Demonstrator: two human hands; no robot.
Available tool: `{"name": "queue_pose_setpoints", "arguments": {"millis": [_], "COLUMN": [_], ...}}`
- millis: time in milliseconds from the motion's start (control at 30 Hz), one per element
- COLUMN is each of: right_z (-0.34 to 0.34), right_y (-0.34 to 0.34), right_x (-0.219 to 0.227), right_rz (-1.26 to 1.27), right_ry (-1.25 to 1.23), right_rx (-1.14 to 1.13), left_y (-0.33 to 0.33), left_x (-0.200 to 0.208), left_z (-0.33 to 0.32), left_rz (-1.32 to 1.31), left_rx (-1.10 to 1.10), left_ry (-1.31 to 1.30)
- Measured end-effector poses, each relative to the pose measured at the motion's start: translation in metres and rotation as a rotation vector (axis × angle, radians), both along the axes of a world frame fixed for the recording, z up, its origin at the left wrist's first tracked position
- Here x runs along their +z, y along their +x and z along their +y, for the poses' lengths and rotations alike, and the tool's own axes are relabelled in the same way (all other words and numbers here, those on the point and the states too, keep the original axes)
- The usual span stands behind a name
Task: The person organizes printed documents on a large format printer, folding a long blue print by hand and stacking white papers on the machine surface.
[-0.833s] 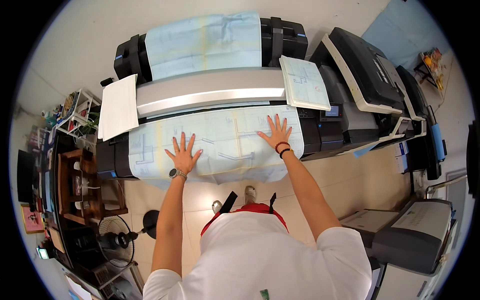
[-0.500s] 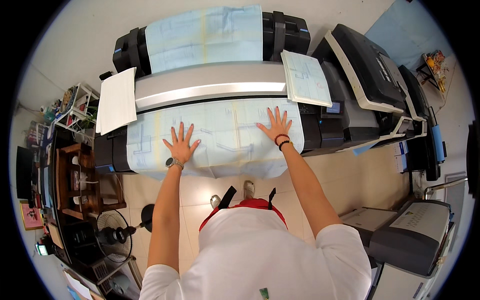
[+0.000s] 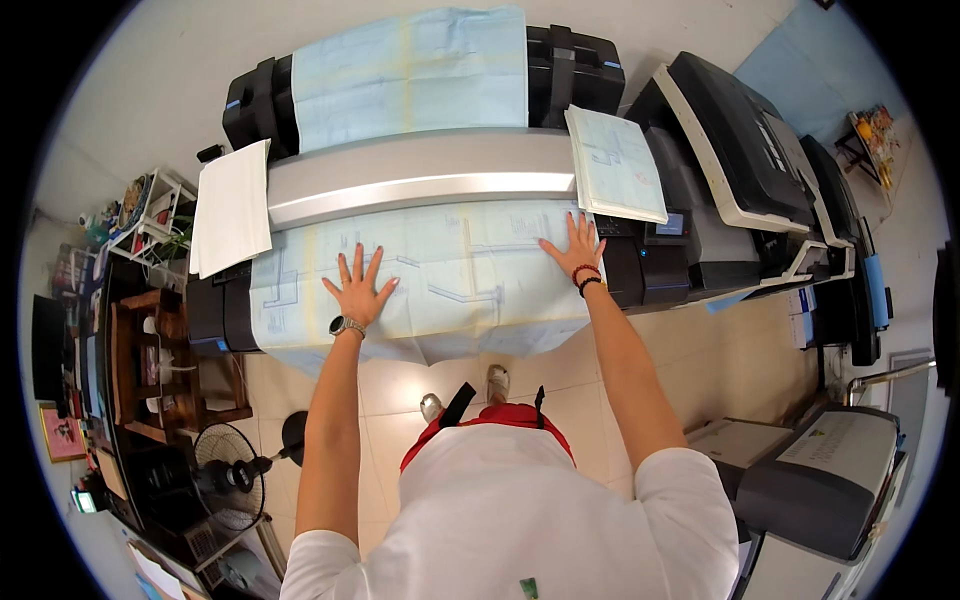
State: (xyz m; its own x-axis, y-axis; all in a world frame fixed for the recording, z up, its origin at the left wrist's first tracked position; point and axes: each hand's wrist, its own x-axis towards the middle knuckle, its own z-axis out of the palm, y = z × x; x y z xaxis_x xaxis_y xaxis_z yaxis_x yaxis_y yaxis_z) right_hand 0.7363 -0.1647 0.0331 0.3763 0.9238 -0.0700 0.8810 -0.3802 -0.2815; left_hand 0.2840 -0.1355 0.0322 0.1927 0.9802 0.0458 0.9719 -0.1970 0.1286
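A large light-blue drawing sheet (image 3: 420, 270) with yellowish creases lies over the front of a wide-format scanner (image 3: 420, 170), its near edge hanging down. My left hand (image 3: 359, 293) rests flat on the sheet's left part, fingers spread. Near the sheet's right edge, my right hand (image 3: 577, 250) is also laid flat with fingers apart, its fingertips close to a folded stack of blue drawings (image 3: 617, 165). Behind the grey cover, more of a blue sheet (image 3: 410, 80) drapes over the back. Whether both parts are one sheet is hidden by the cover.
White folded papers (image 3: 232, 205) sit on the scanner's left end. A small screen (image 3: 668, 224) is at its right, beside a big office copier (image 3: 745, 140). A standing fan (image 3: 230, 475) is at lower left, another grey machine (image 3: 820, 480) at lower right.
My right hand has slid right, toward the sheet's edge and the scanner's control panel. My left hand stays in nearly the same place on the sheet.
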Motion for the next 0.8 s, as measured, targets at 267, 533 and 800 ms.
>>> {"name": "queue_pose_setpoints", "arguments": {"millis": [267,533,800], "right_z": [0.002,0.001,0.023], "right_y": [-0.009,-0.008,0.04], "right_x": [-0.015,-0.019,0.007], "right_rz": [-0.21,-0.227,1.285], "right_ry": [0.166,0.216,0.829], "right_rx": [-0.046,-0.033,-0.282], "left_y": [0.008,0.01,0.01], "left_x": [0.004,0.006,0.007], "left_z": [-0.004,-0.003,-0.003], "left_rz": [-0.003,0.006,0.008], "left_rx": [0.037,0.038,0.028], "left_ry": [0.145,0.146,0.155]}}
